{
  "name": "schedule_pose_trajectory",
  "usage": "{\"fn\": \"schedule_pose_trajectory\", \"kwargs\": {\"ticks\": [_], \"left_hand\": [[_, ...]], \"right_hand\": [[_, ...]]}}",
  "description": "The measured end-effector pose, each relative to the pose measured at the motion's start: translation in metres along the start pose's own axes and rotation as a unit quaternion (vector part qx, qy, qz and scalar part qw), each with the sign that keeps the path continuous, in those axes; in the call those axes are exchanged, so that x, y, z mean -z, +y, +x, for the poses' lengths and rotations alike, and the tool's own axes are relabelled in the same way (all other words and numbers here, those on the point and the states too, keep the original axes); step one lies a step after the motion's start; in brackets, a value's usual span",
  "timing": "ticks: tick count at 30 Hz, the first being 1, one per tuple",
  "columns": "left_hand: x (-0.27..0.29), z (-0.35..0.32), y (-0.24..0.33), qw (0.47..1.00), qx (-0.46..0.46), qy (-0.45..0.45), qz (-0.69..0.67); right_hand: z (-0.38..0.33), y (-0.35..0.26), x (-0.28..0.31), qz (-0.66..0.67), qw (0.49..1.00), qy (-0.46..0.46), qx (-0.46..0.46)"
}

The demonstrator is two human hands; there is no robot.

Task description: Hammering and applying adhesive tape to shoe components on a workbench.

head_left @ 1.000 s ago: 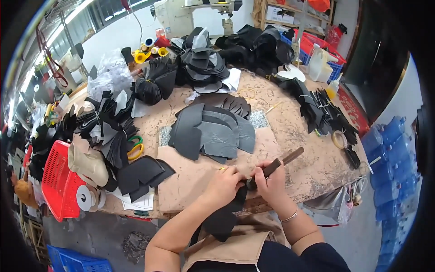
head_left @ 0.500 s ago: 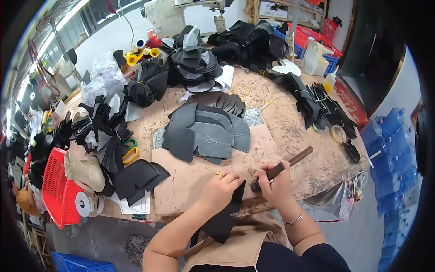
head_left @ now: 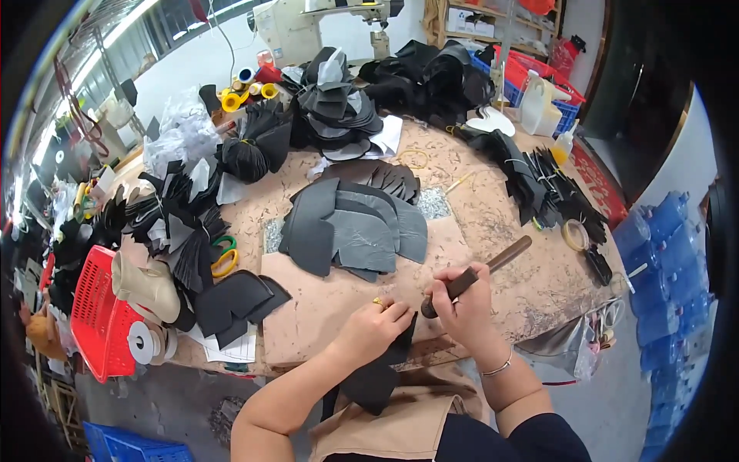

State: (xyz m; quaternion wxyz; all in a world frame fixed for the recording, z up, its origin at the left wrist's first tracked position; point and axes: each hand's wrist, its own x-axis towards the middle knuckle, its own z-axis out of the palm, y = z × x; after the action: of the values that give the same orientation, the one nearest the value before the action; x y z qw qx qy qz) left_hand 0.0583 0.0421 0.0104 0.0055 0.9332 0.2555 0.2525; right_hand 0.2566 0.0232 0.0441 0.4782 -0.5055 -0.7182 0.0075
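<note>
I read the clock from a centre between the two hands, with twelve pointing away from the body. My left hand point(head_left: 368, 333) is closed on the upper end of a black piece point(head_left: 374, 389), which hangs toward six o'clock, over the near edge of the pale board point(head_left: 300, 327) and the beige apron point(head_left: 377, 440). My right hand point(head_left: 466, 306) is wrapped around a hammer point(head_left: 510, 252), its dark head slanting down beside the piece; I cannot tell whether they touch. The brown handle juts out toward two o'clock, over a bare stretch of table.

The nearest obstacle is a layered stack of grey and black pieces point(head_left: 366, 235) at eleven, partly on the board. At nine lie more black cutouts point(head_left: 235, 302), with yellow-handled scissors point(head_left: 224, 264) just beyond; further out that way, a beige boot form point(head_left: 146, 286), a white spool point(head_left: 142, 343) and a red basket point(head_left: 92, 308) crowd the table's edge. Between one and two I have tied black bundles point(head_left: 523, 181) and a tape roll point(head_left: 575, 235). A sewing machine point(head_left: 289, 35) stands far off near twelve, behind heaped dark material point(head_left: 431, 77). Blue water bottles point(head_left: 666, 277) are stacked at three, off the table.
</note>
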Motion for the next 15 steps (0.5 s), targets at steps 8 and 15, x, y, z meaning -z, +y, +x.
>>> {"fn": "schedule_pose_trajectory", "kwargs": {"ticks": [8,15], "left_hand": [[-0.006,-0.003,-0.002,1.0,-0.001,0.016,-0.005],[-0.008,-0.002,-0.005,0.999,0.013,0.032,-0.035]], "right_hand": [[0.0,0.003,-0.014,-0.008,1.0,-0.004,0.028],[-0.002,-0.005,-0.022,-0.063,0.994,0.03,0.085]]}}
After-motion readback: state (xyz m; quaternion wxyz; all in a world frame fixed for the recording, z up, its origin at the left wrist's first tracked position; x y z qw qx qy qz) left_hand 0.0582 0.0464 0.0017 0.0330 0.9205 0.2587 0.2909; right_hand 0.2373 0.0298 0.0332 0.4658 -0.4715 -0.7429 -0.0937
